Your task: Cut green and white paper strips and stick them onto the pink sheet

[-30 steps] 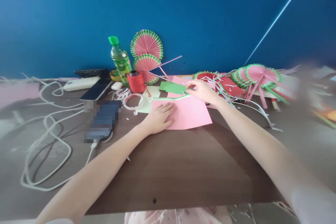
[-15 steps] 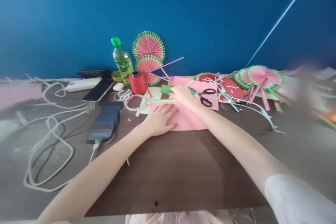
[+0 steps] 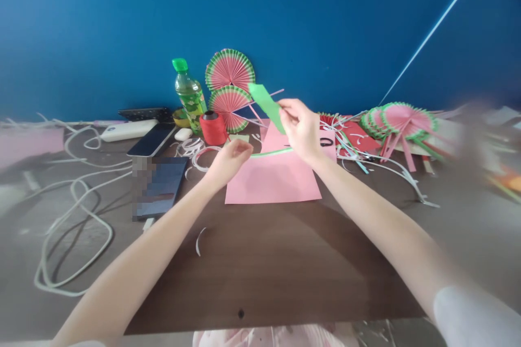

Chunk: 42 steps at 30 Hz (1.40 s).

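Observation:
My right hand (image 3: 300, 129) is raised over the desk, with its fingers closed on a green paper strip (image 3: 264, 104) that slants up to the left. Below it lies a pink paper sheet (image 3: 274, 179) with a green and white band along its far edge. By the far left corner of that sheet is my left hand (image 3: 231, 161), its fingers curled together; what they hold, if anything, is hidden. A second pink sheet (image 3: 271, 135) lies behind, with the scissors (image 3: 326, 142) on it, mostly covered by my right hand.
Two pleated paper fans (image 3: 230, 68) lean on the blue wall beside a green bottle (image 3: 189, 95) and a red thread spool (image 3: 214, 129). Phones (image 3: 163, 190) and a white cable (image 3: 109, 227) lie left. More fans (image 3: 409, 119) and paper scraps (image 3: 358, 138) are at right.
My right hand has lifted the green paper strip off the desk. My left hand has come off the pink sheet's surface, moved left and away from me, and curled its fingers.

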Available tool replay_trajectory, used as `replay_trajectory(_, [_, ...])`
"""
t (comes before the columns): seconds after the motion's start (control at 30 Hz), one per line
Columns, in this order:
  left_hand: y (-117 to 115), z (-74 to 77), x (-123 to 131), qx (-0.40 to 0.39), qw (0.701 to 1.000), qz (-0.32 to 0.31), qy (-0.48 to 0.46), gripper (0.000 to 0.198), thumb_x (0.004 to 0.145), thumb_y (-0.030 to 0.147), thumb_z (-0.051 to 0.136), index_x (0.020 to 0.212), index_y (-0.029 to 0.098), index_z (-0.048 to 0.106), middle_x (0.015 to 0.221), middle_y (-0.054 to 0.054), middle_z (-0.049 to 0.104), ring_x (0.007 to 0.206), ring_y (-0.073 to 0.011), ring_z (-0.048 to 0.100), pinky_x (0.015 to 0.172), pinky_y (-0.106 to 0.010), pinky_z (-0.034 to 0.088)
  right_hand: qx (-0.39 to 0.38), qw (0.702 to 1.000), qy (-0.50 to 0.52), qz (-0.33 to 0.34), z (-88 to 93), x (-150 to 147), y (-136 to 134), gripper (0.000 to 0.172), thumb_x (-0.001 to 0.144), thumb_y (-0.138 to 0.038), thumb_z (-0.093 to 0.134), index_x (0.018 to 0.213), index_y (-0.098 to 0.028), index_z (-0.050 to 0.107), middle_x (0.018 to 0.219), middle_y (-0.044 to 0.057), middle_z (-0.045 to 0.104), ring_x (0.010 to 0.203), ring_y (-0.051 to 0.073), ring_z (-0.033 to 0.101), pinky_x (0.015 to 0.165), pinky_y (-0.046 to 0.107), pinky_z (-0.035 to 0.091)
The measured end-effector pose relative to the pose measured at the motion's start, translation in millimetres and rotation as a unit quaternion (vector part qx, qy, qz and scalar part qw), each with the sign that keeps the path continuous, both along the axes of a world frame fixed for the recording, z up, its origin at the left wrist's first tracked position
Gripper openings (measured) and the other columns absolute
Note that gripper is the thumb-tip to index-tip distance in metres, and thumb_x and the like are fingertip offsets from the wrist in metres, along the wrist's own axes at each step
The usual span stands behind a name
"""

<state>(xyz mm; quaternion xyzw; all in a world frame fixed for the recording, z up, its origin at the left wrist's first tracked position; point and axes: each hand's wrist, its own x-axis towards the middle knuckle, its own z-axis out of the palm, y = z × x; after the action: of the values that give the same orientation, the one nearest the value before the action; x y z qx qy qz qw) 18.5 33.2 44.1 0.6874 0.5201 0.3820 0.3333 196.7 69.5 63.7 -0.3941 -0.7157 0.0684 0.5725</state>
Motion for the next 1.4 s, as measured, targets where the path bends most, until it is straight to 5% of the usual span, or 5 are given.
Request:
replay_trajectory(0.2, [-4, -4.9, 14, -0.083, 0.937, -0.151, -0.303, 0.048, 0.072, 0.028, 0.064, 0.117, 0.022, 0.05, 0.12, -0.009, 0.056, 0.115, -0.0241, 0.05, 0.094, -0.04, 0.04, -0.092, 0.985, -0.085, 0.117, -13.6, -23, -40, 0.032, 0.084, -0.019, 0.044, 0.113, -0.021, 0.056, 0.114, 0.005, 0.062, 0.101, 0.02, 0.06, 0.088, 0.037, 0.049])
replay_trajectory(0.37, [1, -13.2, 10, -0.119, 0.913, -0.048, -0.386, 0.025, 0.072, 0.016, 0.062, 0.097, 0.014, 0.059, 0.1, -0.01, 0.066, 0.098, -0.0233, 0.061, 0.089, -0.041, 0.045, -0.168, 0.953, -0.083, 0.239, -15.7, -14, -38, 0.035, 0.077, -0.014, 0.049, 0.112, -0.02, 0.054, 0.118, 0.006, 0.059, 0.106, 0.017, 0.057, 0.092, 0.035, 0.047])
replay_trajectory(0.63, [1, -26.1, 5, -0.212, 0.878, -0.038, -0.428, 0.015, 0.075, 0.007, 0.056, 0.086, 0.014, 0.063, 0.086, -0.006, 0.07, 0.083, -0.017, 0.065, 0.089, -0.038, 0.049, -0.322, 0.885, -0.313, -0.12, -3.0, 90, 0, 0.055, 0.062, -0.02, 0.063, 0.116, -0.013, 0.05, 0.119, 0.017, 0.052, 0.11, 0.03, 0.049, 0.09, 0.044, 0.041])
replay_trajectory(0.83, [0, -37.6, 5, -0.232, 0.87, -0.04, -0.433, 0.013, 0.077, 0.01, 0.057, 0.087, 0.013, 0.063, 0.09, -0.008, 0.07, 0.093, -0.0194, 0.064, 0.093, -0.04, 0.047, -0.346, 0.806, -0.46, -0.14, -22.8, 109, 11, 0.046, 0.063, -0.028, 0.063, 0.108, -0.019, 0.057, 0.113, 0.013, 0.055, 0.107, 0.03, 0.048, 0.084, 0.039, 0.041])
replay_trajectory(1.4, [5, -44.1, -2, -0.228, 0.852, -0.054, -0.469, 0.013, 0.078, 0.009, 0.053, 0.086, 0.014, 0.063, 0.089, -0.007, 0.071, 0.092, -0.0182, 0.065, 0.093, -0.039, 0.047, -0.27, 0.889, -0.335, -0.154, -3.0, 109, 7, 0.036, 0.068, -0.014, 0.053, 0.102, -0.016, 0.063, 0.09, 0.008, 0.061, 0.085, 0.02, 0.058, 0.073, 0.029, 0.044])
